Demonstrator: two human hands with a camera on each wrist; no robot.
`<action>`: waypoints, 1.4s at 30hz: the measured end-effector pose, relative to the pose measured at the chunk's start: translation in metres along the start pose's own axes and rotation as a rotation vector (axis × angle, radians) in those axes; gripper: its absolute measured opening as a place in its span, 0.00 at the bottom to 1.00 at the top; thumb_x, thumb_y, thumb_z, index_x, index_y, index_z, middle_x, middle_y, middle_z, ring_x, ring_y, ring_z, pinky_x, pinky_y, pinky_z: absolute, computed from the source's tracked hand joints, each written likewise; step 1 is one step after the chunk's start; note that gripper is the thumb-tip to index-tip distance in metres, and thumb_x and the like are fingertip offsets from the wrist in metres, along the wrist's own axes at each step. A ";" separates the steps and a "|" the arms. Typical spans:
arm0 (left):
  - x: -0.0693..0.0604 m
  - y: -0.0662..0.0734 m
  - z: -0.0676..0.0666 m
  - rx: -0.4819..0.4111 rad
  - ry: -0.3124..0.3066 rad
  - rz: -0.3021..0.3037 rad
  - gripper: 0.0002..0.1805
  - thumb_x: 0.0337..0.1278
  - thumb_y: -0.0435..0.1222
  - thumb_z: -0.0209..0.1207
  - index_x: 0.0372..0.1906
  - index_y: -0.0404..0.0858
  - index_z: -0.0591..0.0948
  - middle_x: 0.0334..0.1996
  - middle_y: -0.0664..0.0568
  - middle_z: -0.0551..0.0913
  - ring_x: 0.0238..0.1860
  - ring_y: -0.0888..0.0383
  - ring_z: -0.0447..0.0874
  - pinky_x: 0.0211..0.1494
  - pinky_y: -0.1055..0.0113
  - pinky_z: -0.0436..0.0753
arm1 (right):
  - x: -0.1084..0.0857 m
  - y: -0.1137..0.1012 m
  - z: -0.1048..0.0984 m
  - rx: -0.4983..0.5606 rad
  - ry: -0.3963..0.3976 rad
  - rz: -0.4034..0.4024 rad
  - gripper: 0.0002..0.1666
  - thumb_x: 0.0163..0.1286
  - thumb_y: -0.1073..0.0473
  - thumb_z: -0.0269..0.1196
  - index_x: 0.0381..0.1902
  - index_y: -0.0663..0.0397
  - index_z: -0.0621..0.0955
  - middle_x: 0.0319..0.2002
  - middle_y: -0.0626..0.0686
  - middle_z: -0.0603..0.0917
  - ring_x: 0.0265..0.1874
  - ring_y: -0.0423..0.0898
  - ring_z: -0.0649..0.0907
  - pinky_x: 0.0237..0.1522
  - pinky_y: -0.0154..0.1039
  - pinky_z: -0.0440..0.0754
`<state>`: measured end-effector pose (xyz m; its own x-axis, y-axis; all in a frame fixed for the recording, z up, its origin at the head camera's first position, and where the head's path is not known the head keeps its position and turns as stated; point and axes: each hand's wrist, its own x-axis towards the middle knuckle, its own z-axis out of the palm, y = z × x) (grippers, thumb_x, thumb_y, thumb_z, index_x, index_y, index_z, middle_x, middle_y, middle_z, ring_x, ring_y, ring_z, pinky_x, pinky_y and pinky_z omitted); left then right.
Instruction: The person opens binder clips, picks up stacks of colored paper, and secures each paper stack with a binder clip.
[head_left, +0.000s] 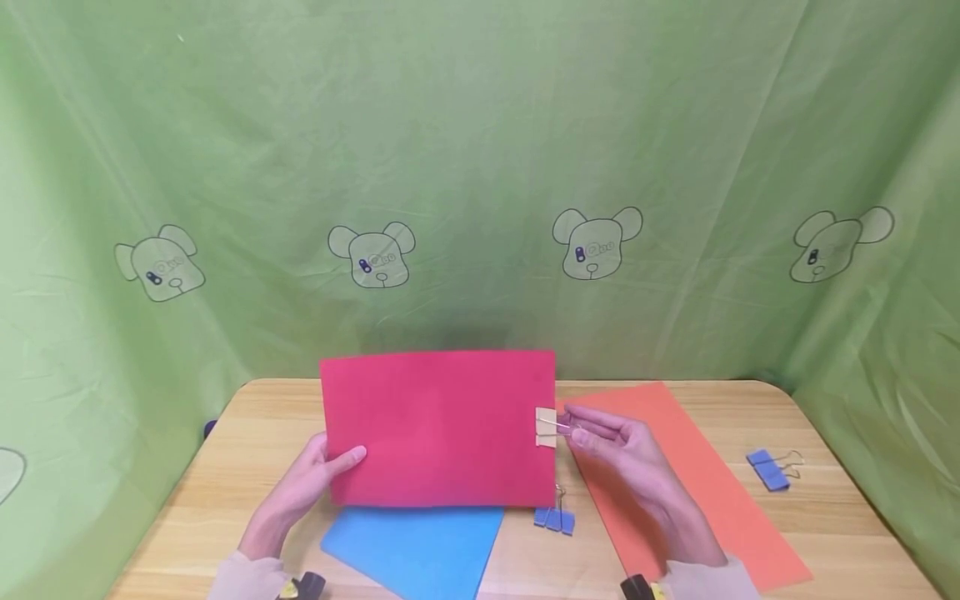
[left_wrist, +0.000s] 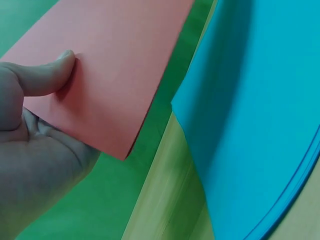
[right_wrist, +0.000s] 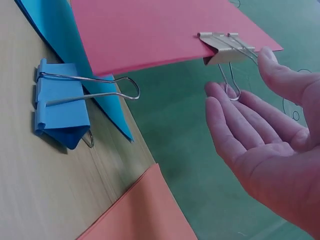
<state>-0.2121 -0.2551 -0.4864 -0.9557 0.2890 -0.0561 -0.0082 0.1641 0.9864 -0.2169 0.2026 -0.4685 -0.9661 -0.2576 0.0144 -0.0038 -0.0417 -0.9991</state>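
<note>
Clamped with left grip [head_left: 315, 477] on left edge of pink paper [head_left: 442, 429], pinching beige clip [head_left: 546, 415] by its handles with right grip [head_left: 626, 450] at paper's right edge. Keep paper flat; likely best to seat clip squarely before easing off.

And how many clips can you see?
3: a cream binder clip on the right edge of the red rectangular paper, a blue binder clip between blue paper and orange paper, and another blue binder clip right of the orange paper. Red paper may hide more.
</note>
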 end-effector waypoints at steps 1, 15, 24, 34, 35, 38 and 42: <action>0.000 0.000 0.000 -0.005 -0.008 0.003 0.20 0.73 0.36 0.59 0.61 0.27 0.76 0.48 0.45 0.89 0.50 0.55 0.88 0.58 0.67 0.79 | 0.000 -0.001 0.000 -0.001 0.006 0.001 0.34 0.74 0.62 0.65 0.72 0.71 0.69 0.64 0.63 0.79 0.57 0.43 0.84 0.60 0.40 0.79; -0.018 0.020 -0.017 0.094 -0.095 0.037 0.22 0.69 0.34 0.62 0.62 0.29 0.73 0.50 0.45 0.87 0.50 0.55 0.86 0.56 0.66 0.80 | 0.000 -0.011 0.012 -0.002 0.032 -0.067 0.33 0.72 0.64 0.67 0.70 0.71 0.71 0.64 0.67 0.78 0.60 0.48 0.83 0.59 0.38 0.80; -0.022 0.025 -0.021 0.145 -0.205 0.063 0.25 0.70 0.33 0.61 0.65 0.26 0.69 0.49 0.39 0.86 0.48 0.55 0.87 0.54 0.64 0.81 | -0.001 -0.013 0.014 0.051 0.070 -0.096 0.33 0.71 0.66 0.68 0.68 0.76 0.70 0.59 0.63 0.83 0.57 0.49 0.85 0.60 0.46 0.79; -0.027 0.023 -0.030 0.148 -0.299 0.056 0.17 0.69 0.31 0.61 0.58 0.30 0.78 0.43 0.45 0.88 0.42 0.56 0.87 0.48 0.64 0.83 | -0.001 -0.010 0.020 0.002 0.041 -0.120 0.30 0.71 0.65 0.67 0.66 0.73 0.74 0.59 0.63 0.84 0.57 0.49 0.85 0.58 0.40 0.80; -0.027 0.023 -0.030 0.139 -0.315 0.064 0.16 0.69 0.31 0.61 0.58 0.29 0.78 0.42 0.45 0.88 0.42 0.57 0.87 0.47 0.63 0.84 | -0.001 -0.010 0.020 0.001 0.043 -0.118 0.29 0.71 0.65 0.68 0.66 0.72 0.75 0.59 0.62 0.84 0.57 0.49 0.85 0.59 0.40 0.80; -0.028 0.024 -0.033 0.118 -0.343 0.078 0.13 0.70 0.30 0.59 0.54 0.27 0.78 0.38 0.45 0.89 0.37 0.55 0.89 0.42 0.61 0.86 | -0.001 -0.010 0.021 -0.027 0.050 -0.130 0.29 0.71 0.64 0.68 0.66 0.71 0.75 0.59 0.63 0.84 0.58 0.49 0.85 0.58 0.40 0.81; -0.028 0.025 -0.036 0.105 -0.321 0.088 0.13 0.72 0.30 0.58 0.53 0.26 0.78 0.33 0.44 0.89 0.31 0.52 0.90 0.38 0.58 0.87 | 0.000 -0.008 0.023 -0.056 0.052 -0.131 0.29 0.72 0.62 0.67 0.67 0.67 0.75 0.60 0.63 0.83 0.59 0.50 0.84 0.58 0.38 0.80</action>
<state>-0.1957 -0.2927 -0.4545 -0.8102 0.5852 -0.0335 0.1163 0.2164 0.9693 -0.2107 0.1805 -0.4599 -0.9683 -0.2034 0.1446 -0.1441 -0.0176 -0.9894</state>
